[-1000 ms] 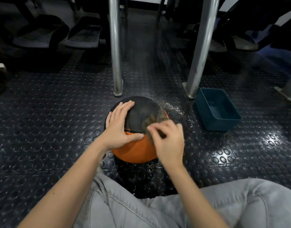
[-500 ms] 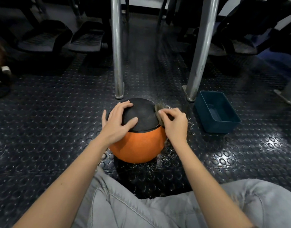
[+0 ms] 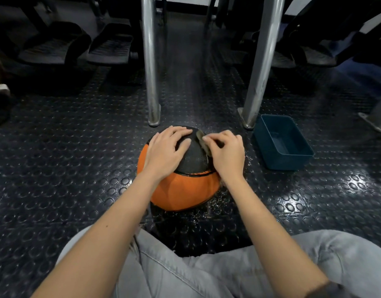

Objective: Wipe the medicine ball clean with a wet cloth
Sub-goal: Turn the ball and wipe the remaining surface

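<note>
**Both hands on the ball, cloth under the right**

The medicine ball sits on the floor just below the middle of the frame, its black panel turned up and its orange panel facing the viewer. The left hand lies flat on the upper left of the black panel, fingers straight and spread. The right hand is on the upper right of the ball, fingers curled, pinching a greyish cloth against the black surface. Only a strip of the cloth shows beside the fingertips.

Wet specks glisten on the dark studded floor around the ball's base. A teal tub stands near the ball at centre right, apart from it. Two metal posts rise behind, toward the top of the frame. Grey jeans fill the bottom edge.
</note>
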Demonstrator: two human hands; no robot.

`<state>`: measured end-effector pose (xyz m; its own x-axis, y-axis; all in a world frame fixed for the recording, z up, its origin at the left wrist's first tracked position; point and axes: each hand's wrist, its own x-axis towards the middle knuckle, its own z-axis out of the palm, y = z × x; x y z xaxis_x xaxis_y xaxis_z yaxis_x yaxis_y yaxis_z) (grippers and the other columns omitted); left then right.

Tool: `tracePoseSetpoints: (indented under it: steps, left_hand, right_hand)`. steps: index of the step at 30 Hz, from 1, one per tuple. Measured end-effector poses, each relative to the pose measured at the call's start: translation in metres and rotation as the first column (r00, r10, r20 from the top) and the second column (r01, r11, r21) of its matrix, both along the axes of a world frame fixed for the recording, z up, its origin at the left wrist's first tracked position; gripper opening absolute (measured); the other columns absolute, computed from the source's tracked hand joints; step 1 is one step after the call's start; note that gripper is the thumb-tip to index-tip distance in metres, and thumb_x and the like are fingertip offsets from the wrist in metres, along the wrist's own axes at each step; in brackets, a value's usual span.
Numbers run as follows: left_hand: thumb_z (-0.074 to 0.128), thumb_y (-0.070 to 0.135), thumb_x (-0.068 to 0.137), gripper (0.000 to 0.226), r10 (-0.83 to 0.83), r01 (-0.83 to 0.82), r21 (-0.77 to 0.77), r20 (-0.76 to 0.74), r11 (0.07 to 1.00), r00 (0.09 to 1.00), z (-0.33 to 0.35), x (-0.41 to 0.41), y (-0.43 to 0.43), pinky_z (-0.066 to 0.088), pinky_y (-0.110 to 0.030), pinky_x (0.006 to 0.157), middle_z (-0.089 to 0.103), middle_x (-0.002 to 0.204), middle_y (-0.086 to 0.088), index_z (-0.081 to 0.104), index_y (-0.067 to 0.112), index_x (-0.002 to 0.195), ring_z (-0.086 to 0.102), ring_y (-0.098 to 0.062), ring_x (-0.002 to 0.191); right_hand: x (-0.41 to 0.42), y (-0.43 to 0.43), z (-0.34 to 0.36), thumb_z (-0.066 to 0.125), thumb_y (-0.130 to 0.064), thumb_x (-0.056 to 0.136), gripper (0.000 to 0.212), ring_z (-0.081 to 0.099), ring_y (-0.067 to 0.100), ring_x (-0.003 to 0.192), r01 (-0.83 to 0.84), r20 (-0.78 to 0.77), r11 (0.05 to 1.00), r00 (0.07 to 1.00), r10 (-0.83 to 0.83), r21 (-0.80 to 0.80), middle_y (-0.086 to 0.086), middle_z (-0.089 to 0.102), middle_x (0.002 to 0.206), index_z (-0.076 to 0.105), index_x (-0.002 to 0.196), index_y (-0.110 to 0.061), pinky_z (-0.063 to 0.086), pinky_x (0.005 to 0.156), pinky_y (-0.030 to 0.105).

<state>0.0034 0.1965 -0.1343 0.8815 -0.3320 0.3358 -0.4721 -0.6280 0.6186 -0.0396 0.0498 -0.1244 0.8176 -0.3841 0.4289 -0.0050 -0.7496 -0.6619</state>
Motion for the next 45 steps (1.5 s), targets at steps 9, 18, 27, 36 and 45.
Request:
tracePoseSetpoints:
  steps: [9, 18, 27, 36, 45]
  left_hand:
    - [0.036, 0.046, 0.090, 0.046, 0.018, -0.025, -0.092, -0.075, 0.995, 0.997, -0.003, 0.011, 0.015, 0.028, -0.043, 0.109, 0.051, 0.132, 0.009, 0.058, 0.028, 0.127, 0.044, -0.012, 0.124]
    - [0.036, 0.044, 0.091, 0.045, 0.044, -0.044, -0.060, -0.017, 0.997, 0.999, -0.005, 0.005, 0.012, 0.025, -0.031, 0.106, 0.052, 0.132, 0.009, 0.057, 0.027, 0.128, 0.043, -0.011, 0.124]
    - [0.034, 0.045, 0.090, 0.049, 0.025, -0.025, -0.022, -0.018, 0.999, 1.000, -0.004, 0.000, 0.011, 0.022, -0.035, 0.110, 0.050, 0.135, 0.010, 0.054, 0.027, 0.131, 0.040, -0.011, 0.126]
    - [0.036, 0.046, 0.090, 0.048, 0.014, -0.014, -0.042, -0.015, 0.999, 1.000, -0.003, -0.002, 0.011, 0.023, -0.039, 0.112, 0.050, 0.134, 0.010, 0.055, 0.027, 0.130, 0.041, -0.010, 0.127]
    - [0.033, 0.047, 0.090, 0.051, 0.065, -0.065, -0.006, -0.007, 0.998, 0.998, -0.004, -0.005, 0.010, 0.020, -0.037, 0.113, 0.048, 0.137, 0.008, 0.052, 0.025, 0.133, 0.039, -0.012, 0.129]
  right_hand:
    - [-0.043, 0.023, -0.035, 0.063, -0.036, 0.083, 0.018, 0.044, 0.011, 0.077, -0.026, 0.217, 0.993, 0.975, 0.051, -0.116, -0.009, 0.065, 0.080, 0.075, 0.081, -0.023, 0.035, 0.068, 0.029]
    - [-0.014, 0.011, -0.014, 0.067, -0.031, 0.085, 0.010, 0.051, 0.016, 0.090, -0.004, 0.037, 0.996, 0.999, 0.001, 0.095, -0.011, 0.067, 0.091, 0.074, 0.089, -0.025, 0.036, 0.081, 0.022]
    - [0.017, -0.004, 0.004, 0.065, -0.031, 0.087, 0.015, 0.049, 0.020, 0.090, -0.015, -0.047, 1.000, 0.999, 0.014, -0.015, -0.003, 0.068, 0.092, 0.075, 0.090, -0.020, 0.042, 0.085, 0.043]
    - [-0.036, 0.012, -0.011, 0.073, -0.028, 0.080, 0.009, 0.047, 0.013, 0.084, -0.068, 0.045, 0.997, 0.997, 0.069, -0.025, -0.008, 0.065, 0.084, 0.075, 0.081, -0.020, 0.039, 0.077, 0.033]
    - [-0.034, 0.024, -0.005, 0.072, -0.029, 0.081, 0.006, 0.050, 0.016, 0.084, -0.060, 0.023, 0.998, 0.998, 0.060, 0.011, -0.009, 0.067, 0.087, 0.073, 0.080, -0.023, 0.042, 0.075, 0.036]
